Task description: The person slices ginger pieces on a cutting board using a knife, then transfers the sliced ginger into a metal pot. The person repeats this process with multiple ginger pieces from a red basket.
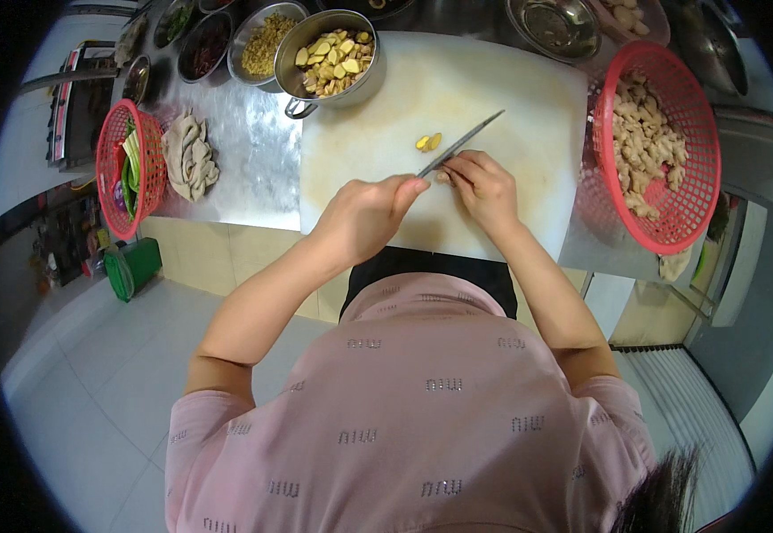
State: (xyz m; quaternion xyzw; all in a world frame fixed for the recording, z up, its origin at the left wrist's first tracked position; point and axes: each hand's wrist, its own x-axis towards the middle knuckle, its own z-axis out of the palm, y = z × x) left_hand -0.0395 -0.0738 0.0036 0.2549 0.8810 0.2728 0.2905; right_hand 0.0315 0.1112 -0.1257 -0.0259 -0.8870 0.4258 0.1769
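My left hand (370,213) grips a kitchen knife (463,141) by its handle. The blade slants away to the upper right, seen nearly edge-on over a white cutting board (533,100). Beside the blade, my right hand (486,188) pinches a small piece of ginger (442,176) against the board, partly hidden under the fingers. A few yellow ginger slices (429,142) lie just beyond the knife. At the board's far left corner stands a steel pot (366,83) full of sliced ginger (335,58).
To the right, a red plastic colander (700,156) holds unsliced ginger roots (646,133). A crumpled cloth (190,156) and a smaller red basket of vegetables (153,170) sit on the steel counter (260,153) at left. Along the back are a bowl of chopped yellow food (268,45) and a metal bowl (553,26).
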